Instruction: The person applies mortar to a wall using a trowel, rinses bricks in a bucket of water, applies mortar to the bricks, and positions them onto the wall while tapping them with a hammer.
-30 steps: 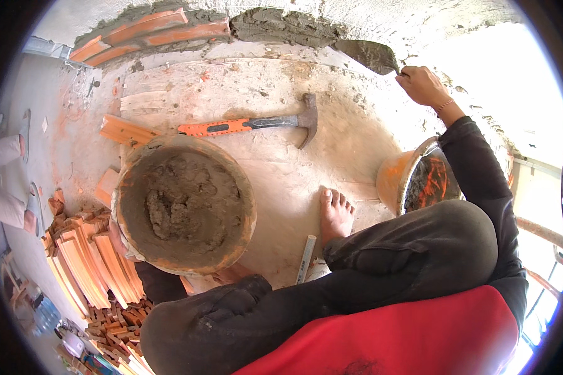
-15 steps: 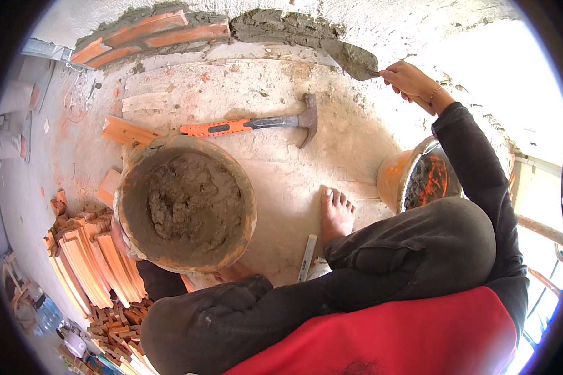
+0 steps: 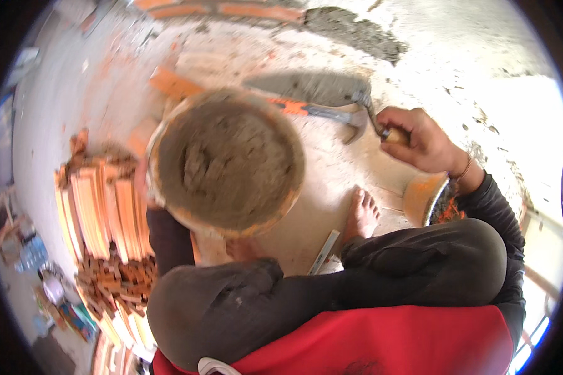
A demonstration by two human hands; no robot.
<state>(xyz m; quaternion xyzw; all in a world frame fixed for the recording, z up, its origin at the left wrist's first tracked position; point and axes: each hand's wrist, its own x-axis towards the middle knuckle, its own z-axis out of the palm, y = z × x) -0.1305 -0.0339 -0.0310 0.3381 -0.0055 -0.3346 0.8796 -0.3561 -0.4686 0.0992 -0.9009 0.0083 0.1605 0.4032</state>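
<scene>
My right hand (image 3: 419, 139) is closed round the wooden handle of a trowel (image 3: 313, 87). Its grey blade points left, above a claw hammer (image 3: 322, 112) with an orange and black handle that lies on the floor. A round bucket (image 3: 288, 206) of wet grey mortar (image 3: 231, 162) stands in front of my left knee. At the bucket's left side my left hand (image 3: 142, 178) grips its outer wall; most of the fingers are hidden behind it. Along the wall base, a strip of fresh mortar (image 3: 356, 31) continues to the right from laid orange bricks (image 3: 256, 11).
Stacked orange bricks (image 3: 106, 206) stand at the left, with smaller pieces (image 3: 119, 278) nearer me. A second bucket (image 3: 422, 199) lies tilted by my right knee. A level-like bar (image 3: 324, 253) rests near my bare foot (image 3: 363, 212). One loose brick (image 3: 172, 82) lies behind the mortar bucket.
My right hand has brought the trowel from the mortar strip at the wall back toward the bucket. The view has shifted, and the mortar bucket looks raised or tilted slightly, with my left hand still on it.
</scene>
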